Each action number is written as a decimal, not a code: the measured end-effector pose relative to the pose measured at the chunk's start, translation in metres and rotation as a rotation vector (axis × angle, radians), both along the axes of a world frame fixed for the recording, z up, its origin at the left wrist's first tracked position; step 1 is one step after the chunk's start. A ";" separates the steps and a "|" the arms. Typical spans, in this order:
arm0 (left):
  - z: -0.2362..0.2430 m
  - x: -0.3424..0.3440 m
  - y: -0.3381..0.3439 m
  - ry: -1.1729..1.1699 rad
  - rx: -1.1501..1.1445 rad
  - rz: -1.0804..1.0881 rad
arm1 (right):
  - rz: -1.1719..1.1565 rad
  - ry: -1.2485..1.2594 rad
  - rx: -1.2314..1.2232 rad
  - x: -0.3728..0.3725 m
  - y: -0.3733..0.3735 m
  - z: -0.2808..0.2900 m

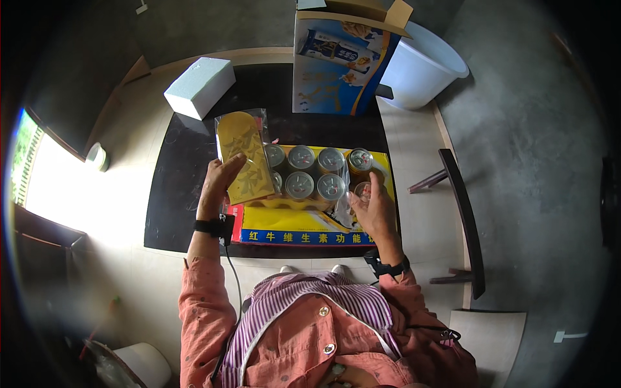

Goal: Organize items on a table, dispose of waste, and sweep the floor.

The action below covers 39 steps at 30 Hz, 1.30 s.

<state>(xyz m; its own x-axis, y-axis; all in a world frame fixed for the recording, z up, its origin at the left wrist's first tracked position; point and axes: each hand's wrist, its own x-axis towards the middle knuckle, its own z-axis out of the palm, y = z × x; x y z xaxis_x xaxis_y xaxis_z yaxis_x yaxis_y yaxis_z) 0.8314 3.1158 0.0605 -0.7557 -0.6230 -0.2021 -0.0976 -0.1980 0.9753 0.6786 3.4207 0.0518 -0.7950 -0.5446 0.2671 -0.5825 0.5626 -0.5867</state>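
Observation:
My left hand (pixel 225 176) is closed on a flat gold packet (pixel 243 152) with a rounded top and raised lettering, in a clear plastic sleeve. It tilts over the left end of a group of drink cans (pixel 299 185), which stand upright in two rows with silver tops. The cans rest on a yellow, blue and red printed carton (pixel 284 223). At the carton's right side, my right hand (pixel 377 213) has its thumb and fingers round the top of a can (pixel 363 191). Crumpled clear film (pixel 341 210) lies beside that thumb.
The carton sits on a dark table (pixel 178 187). Toward the back stand a white foam block (pixel 200 87) and a tall blue printed box (pixel 339 64) with open flaps. Behind that box is a white tub (pixel 427 68). A dark curved wooden piece (pixel 469 223) is at the right.

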 end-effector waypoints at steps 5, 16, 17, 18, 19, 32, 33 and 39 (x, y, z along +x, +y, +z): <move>-0.001 0.000 0.003 0.031 0.005 0.000 | 0.008 -0.275 -0.412 -0.007 0.012 -0.015; 0.002 -0.001 0.007 0.025 0.019 0.023 | 0.071 -0.521 -0.501 -0.022 -0.016 0.003; 0.005 -0.001 0.009 0.029 0.031 0.016 | 0.081 -0.516 -0.528 -0.022 -0.016 0.000; 0.007 -0.002 0.011 0.016 0.014 0.015 | 0.105 -0.508 -0.534 -0.024 -0.014 -0.001; 0.008 0.000 0.011 0.020 0.006 0.019 | 0.112 -0.504 -0.540 -0.026 -0.013 -0.009; 0.003 -0.004 0.009 0.015 0.009 0.031 | 0.071 -0.721 -0.497 -0.072 -0.018 -0.031; 0.004 -0.003 0.010 0.014 0.013 0.038 | 0.076 -0.724 -0.492 -0.071 -0.018 -0.032; 0.007 -0.004 0.013 0.029 -0.014 0.044 | 0.077 -0.739 -0.537 -0.077 -0.016 -0.051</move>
<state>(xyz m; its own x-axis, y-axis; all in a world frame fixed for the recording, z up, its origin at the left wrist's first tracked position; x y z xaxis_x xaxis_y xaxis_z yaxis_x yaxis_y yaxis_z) 0.8270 3.1290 0.0676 -0.7328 -0.6585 -0.1713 -0.0605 -0.1878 0.9804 0.6018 3.4043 0.0008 -0.8309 -0.5530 -0.0620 0.0202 0.0813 -0.9965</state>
